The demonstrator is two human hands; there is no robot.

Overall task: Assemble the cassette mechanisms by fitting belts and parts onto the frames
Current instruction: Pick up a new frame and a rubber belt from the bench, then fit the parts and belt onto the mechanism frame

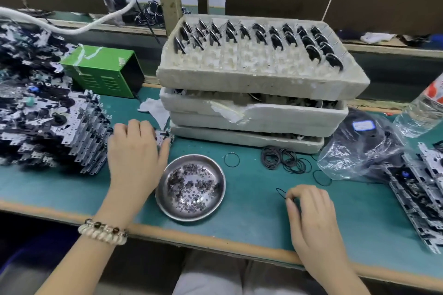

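Observation:
My left hand (135, 151) lies over a metal cassette frame (165, 137) on the green mat, fingers curled round it beside the big pile of frames (48, 112). My right hand (309, 211) pinches a thin black rubber belt (281, 192) just off the mat near the front edge. Loose belts (285, 159) lie in a heap in front of the foam trays. A steel bowl (217, 195) of small washers sits between my hands. Black flywheels (259, 35) stand in rows in the top foam tray (261, 76).
Three foam trays are stacked at the middle back. A green metal box (103, 70) stands at the back left. A plastic bag of belts (364, 146), a water bottle (424, 108) and a row of assembled frames (419, 194) occupy the right side.

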